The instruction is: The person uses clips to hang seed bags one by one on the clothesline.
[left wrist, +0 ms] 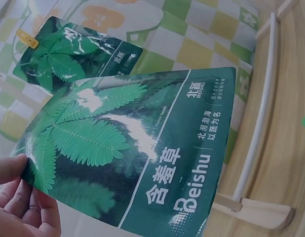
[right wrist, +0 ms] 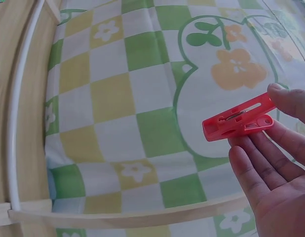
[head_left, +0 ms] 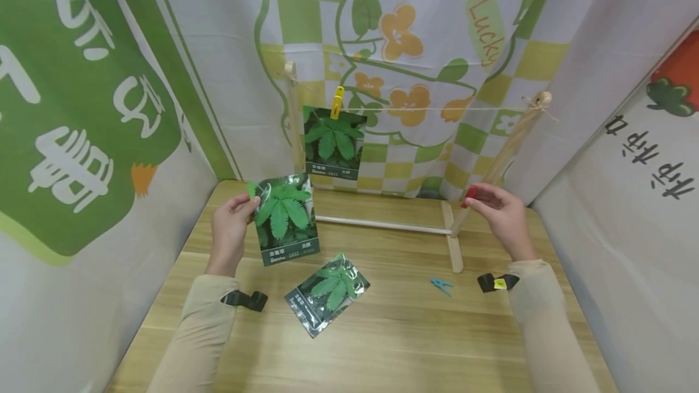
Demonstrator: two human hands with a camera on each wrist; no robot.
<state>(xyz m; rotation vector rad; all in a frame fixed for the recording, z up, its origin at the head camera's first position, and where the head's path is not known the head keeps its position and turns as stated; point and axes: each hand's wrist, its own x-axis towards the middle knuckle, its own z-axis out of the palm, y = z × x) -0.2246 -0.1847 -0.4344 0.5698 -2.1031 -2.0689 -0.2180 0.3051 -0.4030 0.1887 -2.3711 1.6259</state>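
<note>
Now we see the left hand pinching a seed packet by its corner, fingers grasping it. Right hand fingers pinch a red clothespin.

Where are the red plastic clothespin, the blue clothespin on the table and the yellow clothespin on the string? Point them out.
red plastic clothespin (right wrist: 239, 120), right wrist view, middle of body
blue clothespin (head_left: 441, 286), head view, centre
yellow clothespin (head_left: 337, 102), head view, middle

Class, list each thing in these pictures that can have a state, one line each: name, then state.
Left hand: pinches the held seed packet by its edge, clear of the table.
Right hand: pinches the red clothespin, jaws closed.
Hung seed packet: on the string, clipped by the yellow clothespin.
Third seed packet: flat on the table.
Blue clothespin: loose on the table.
</note>
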